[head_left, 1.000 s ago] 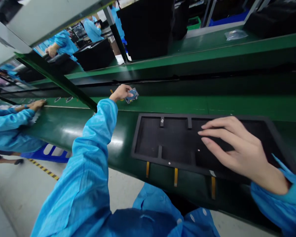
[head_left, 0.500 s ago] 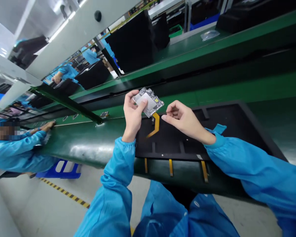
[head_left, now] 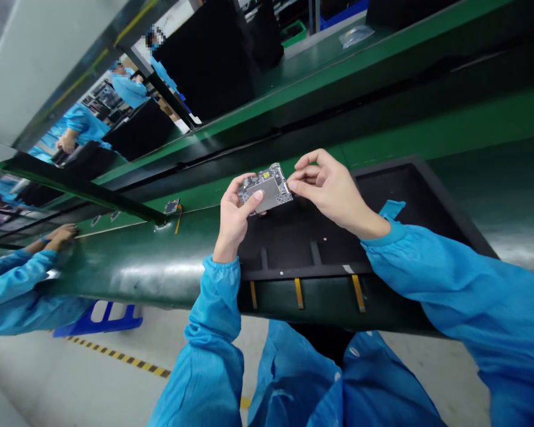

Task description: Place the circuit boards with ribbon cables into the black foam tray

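My left hand (head_left: 237, 212) grips a small circuit board (head_left: 267, 188) by its left side, thumb across the flat silver shield plate. The board is tilted, with a yellow patch near its top and a connector strip along its right edge. Closed in a pinch, my right hand (head_left: 323, 187) meets that right edge with thumb and fingertips; what lies between them is hidden. Below both hands is a large black panel (head_left: 300, 234) with a raised rim. Several orange ribbon cables (head_left: 298, 293) hang over its front edge.
The panel rests on a green bench (head_left: 169, 261). To the left, another board (head_left: 172, 206) with an orange ribbon lies near a dark green post (head_left: 78, 184). A co-worker's hands (head_left: 62, 236) rest farther left. A plastic bag (head_left: 356, 37) lies on the shelf behind.
The board has turned in my left hand, its connector edge now facing right. My right hand has come up to that edge. The board's dangling orange ribbon is out of sight. The view has shifted.
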A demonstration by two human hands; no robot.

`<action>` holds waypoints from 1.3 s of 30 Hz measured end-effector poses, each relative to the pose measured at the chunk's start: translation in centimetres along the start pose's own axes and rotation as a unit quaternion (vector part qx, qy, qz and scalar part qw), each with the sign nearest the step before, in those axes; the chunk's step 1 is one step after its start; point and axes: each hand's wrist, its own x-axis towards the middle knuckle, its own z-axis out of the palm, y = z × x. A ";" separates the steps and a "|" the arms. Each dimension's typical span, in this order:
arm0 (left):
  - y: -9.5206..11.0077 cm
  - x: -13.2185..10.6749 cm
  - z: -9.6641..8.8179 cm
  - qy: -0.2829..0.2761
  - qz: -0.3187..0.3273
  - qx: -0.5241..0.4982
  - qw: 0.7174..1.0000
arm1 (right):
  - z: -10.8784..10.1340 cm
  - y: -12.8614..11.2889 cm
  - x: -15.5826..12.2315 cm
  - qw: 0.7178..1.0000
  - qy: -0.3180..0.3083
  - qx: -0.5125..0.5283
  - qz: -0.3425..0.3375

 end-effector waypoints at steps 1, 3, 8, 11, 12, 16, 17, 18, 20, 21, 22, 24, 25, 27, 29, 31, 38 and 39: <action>-0.1 -0.1 -0.2 -0.012 0.010 0.015 1.000 | -0.2 0.0 0.0 0.999 0.019 -0.034 -0.021; -0.4 -0.2 -0.3 -0.006 0.049 0.039 0.998 | -0.5 0.0 -0.1 0.987 0.056 -0.128 -0.077; -0.9 -0.7 -0.2 0.005 0.119 0.077 0.990 | -0.5 -0.4 -0.7 0.928 0.084 -0.322 -0.169; -0.5 -1.1 0.1 0.012 0.133 0.089 0.987 | -0.3 -1.0 -1.0 0.922 0.093 -0.338 -0.166; -0.3 -1.3 0.2 0.022 0.135 0.087 0.987 | -0.3 -1.2 -1.1 0.927 0.086 -0.328 -0.158; 0.1 -1.6 0.8 0.059 0.139 0.065 0.986 | 0.0 -2.0 -1.3 0.955 0.056 -0.267 -0.114; 0.1 -1.6 0.9 0.061 0.140 0.062 0.986 | 0.1 -2.2 -1.3 0.960 0.058 -0.254 -0.103; 0.0 -1.6 1.0 0.062 0.141 0.061 0.986 | 0.1 -2.2 -1.4 0.964 0.062 -0.241 -0.092; -0.1 -1.7 1.0 0.061 0.143 0.066 0.986 | 0.3 -2.3 -1.5 0.972 0.065 -0.214 -0.071; -0.2 -1.8 0.9 0.059 0.145 0.070 0.985 | 0.4 -2.4 -1.6 0.976 0.064 -0.198 -0.062; -0.3 -1.8 0.9 0.057 0.148 0.073 0.985 | 0.5 -2.4 -1.6 0.980 0.062 -0.182 -0.055; -0.4 -1.7 0.9 0.053 0.150 0.078 0.984 | 0.5 -2.3 -1.6 0.987 0.059 -0.147 -0.039; -0.5 -1.4 0.9 0.050 0.150 0.079 0.984 | 0.5 -2.3 -1.5 0.989 0.060 -0.130 -0.032; -0.8 -0.6 1.0 0.038 0.146 0.083 0.985 | 0.3 -1.9 -1.1 0.992 0.067 -0.105 -0.019; -1.4 0.8 1.3 0.018 0.149 0.084 0.985 | -0.2 -1.4 -0.6 0.993 0.080 -0.092 -0.011; -2.1 2.2 1.8 -0.001 0.160 0.077 0.984 | -0.9 -0.9 0.1 0.992 0.090 -0.085 -0.001; -3.4 3.8 2.7 -0.017 0.115 0.004 0.993 | -2.5 -0.2 0.9 0.994 0.054 -0.064 0.077; -3.4 3.7 2.7 -0.017 0.117 0.003 0.993 | -2.5 -0.2 0.9 0.994 0.047 -0.059 0.085</action>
